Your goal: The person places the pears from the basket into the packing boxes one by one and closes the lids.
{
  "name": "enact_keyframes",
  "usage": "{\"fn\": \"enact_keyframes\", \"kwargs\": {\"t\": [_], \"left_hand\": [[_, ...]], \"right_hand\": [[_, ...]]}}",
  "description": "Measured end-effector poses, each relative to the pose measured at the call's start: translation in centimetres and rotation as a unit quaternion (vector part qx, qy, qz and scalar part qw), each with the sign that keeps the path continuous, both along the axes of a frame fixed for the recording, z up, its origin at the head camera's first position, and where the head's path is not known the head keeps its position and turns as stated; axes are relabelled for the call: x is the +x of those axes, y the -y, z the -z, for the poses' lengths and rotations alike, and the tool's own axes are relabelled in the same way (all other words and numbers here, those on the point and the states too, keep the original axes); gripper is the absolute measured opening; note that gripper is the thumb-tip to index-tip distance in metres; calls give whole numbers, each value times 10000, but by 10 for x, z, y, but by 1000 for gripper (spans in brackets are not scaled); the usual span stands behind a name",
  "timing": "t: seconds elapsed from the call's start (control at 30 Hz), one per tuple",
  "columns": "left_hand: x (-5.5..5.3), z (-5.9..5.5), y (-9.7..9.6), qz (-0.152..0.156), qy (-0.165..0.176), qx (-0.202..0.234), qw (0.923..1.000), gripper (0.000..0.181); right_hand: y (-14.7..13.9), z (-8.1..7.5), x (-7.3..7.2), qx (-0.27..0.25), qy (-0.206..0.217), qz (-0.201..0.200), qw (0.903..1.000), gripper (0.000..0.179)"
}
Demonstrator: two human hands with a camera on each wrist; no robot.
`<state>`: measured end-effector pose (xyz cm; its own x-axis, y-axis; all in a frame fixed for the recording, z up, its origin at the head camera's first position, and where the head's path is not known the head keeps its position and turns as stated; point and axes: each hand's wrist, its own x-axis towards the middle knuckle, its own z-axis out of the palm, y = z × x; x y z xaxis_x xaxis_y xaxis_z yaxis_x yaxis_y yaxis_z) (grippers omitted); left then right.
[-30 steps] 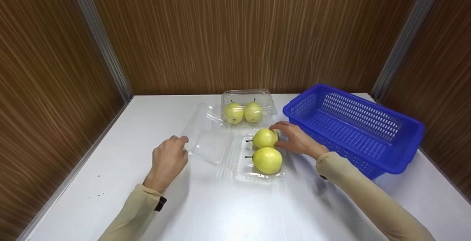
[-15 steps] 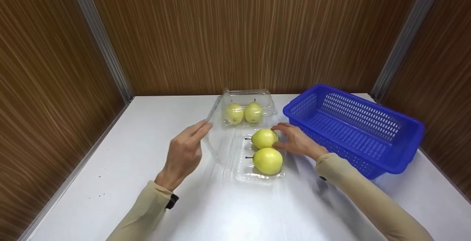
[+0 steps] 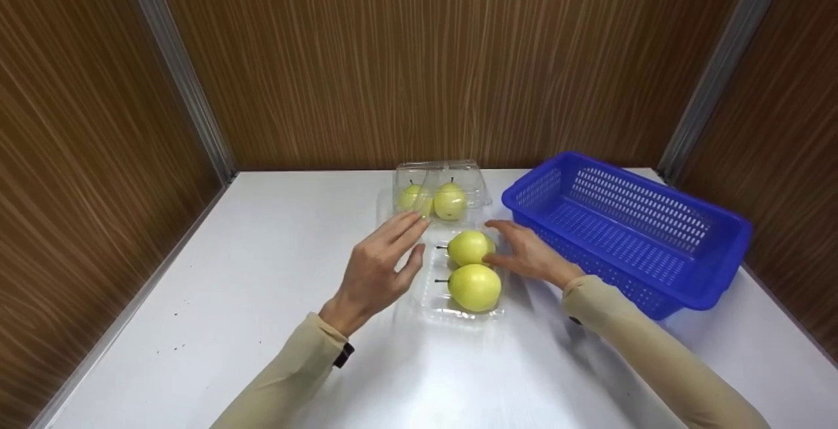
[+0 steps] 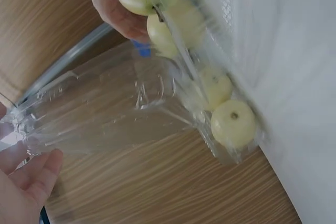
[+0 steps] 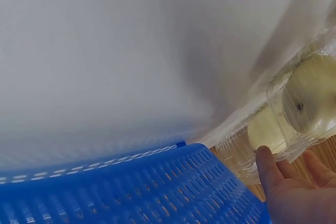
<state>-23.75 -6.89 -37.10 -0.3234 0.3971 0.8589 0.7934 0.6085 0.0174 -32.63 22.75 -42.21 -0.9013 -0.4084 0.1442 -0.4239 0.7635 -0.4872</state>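
Note:
Two yellow-green pears, the near pear [image 3: 474, 288] and the far pear [image 3: 469, 247], lie in a clear plastic clamshell tray [image 3: 435, 308], stems to the left. Its hinged lid [image 4: 105, 108] stands raised, tilted over from the left. My left hand [image 3: 376, 265] touches the lid's raised edge with extended fingers [image 4: 44, 179], thumb apart. At the far pear's right side is my right hand [image 3: 531, 255], its fingers and thumb spread against the tray's edge; the right wrist view shows a fingertip [image 5: 264, 156] at that edge.
Behind stands a closed clear clamshell [image 3: 474, 186] holding two pears [image 3: 450, 202]. A blue perforated basket [image 3: 628, 232] sits to the right, close to my right forearm. Wood-grain panels [image 3: 419, 62] enclose the white table [image 3: 294, 213] at the back and sides.
My left hand has moved right and up, swinging the clamshell lid from lying out at the left to raised and tilting toward the pears. My right hand has stayed almost still.

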Motion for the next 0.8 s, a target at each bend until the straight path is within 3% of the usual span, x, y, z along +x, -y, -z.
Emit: {"fn": "enact_keyframes", "kwargs": {"t": [0.33, 0.6, 0.8], "left_hand": [[0, 8, -17, 113, -55, -267, 9996, 42], [4, 16, -31, 169, -10, -915, 9957, 35], [8, 24, -42, 266, -14, -1417, 9895, 35]], "right_hand": [[0, 0, 0, -77, 6, -28, 10000, 70], [-1, 3, -5, -423, -299, -106, 9986, 44], [-5, 1, -7, -603, -89, 115, 9981, 49]]}}
